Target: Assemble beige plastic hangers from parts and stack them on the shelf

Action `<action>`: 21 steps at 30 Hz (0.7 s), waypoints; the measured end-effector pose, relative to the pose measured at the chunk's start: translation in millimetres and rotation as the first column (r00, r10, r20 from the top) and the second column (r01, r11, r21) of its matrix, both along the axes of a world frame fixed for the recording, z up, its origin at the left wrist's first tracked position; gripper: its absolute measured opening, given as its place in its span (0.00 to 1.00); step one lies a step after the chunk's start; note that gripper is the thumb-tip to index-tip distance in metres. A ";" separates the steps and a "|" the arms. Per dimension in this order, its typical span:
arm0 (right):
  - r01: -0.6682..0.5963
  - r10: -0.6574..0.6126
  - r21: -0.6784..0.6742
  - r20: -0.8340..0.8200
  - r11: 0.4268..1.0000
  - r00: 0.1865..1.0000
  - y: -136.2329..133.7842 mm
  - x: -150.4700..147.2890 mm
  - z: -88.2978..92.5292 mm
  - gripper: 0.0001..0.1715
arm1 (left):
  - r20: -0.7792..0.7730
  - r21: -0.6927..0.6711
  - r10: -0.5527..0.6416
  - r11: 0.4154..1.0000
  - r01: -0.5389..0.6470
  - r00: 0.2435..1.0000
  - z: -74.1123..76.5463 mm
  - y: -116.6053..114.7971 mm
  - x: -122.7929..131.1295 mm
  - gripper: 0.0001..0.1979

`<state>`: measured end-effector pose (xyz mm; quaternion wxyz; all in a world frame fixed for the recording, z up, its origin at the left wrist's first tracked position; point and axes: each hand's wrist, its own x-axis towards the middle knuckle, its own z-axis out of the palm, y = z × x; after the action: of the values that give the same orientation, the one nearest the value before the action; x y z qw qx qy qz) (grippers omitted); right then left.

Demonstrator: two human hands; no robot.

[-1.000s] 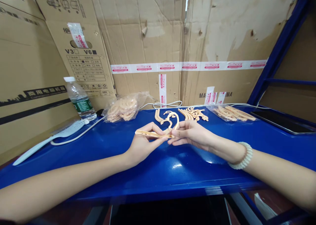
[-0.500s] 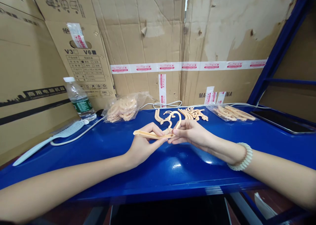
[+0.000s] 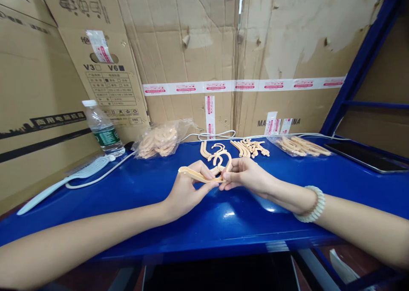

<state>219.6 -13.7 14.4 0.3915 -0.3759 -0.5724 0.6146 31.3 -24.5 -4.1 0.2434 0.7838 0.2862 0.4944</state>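
My left hand [image 3: 188, 191] pinches a long peach-coloured plastic arm piece [image 3: 194, 174], whose far end points left. A curved peach hook [image 3: 228, 158] rises at the piece's right end, and the fingers of my right hand [image 3: 247, 174] are closed on its base. Both hands meet over the middle of the blue table [image 3: 137, 210]; fingers partly hide the joint between the pieces. Behind them lie loose hooks [image 3: 219, 148], a pair of curved arm pieces [image 3: 205, 149] and a pile of small peach pieces [image 3: 254, 147].
A bagged bundle [image 3: 159, 139] and a water bottle [image 3: 104, 129] stand at the back left, near a pale hairbrush [image 3: 64, 182]. Another bag of pieces [image 3: 297, 146] and a dark tablet [image 3: 367, 157] lie right. Cardboard [image 3: 191, 61] walls the back.
Both hands and the held pieces have shifted slightly down. The long piece has tilted and turned, and the hook has moved a little lower with it.
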 end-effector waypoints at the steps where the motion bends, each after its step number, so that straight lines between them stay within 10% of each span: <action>1: -0.005 0.005 0.016 0.002 1.000 1.000 0.2 0.1 -1.4 0.17 | -0.003 0.003 0.003 1.000 -0.003 1.000 -0.2 -0.1 0.0 0.07; 21: 0.083 -0.087 0.340 -0.005 0.937 0.996 -5.4 -7.5 -6.2 0.17 | 0.175 -0.336 0.038 0.942 0.024 0.984 6.1 2.5 3.4 0.13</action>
<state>212.1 -19.1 8.3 0.4737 -0.3304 -0.6550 0.4873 34.7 -22.0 2.0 0.3967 0.6821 0.3463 0.5073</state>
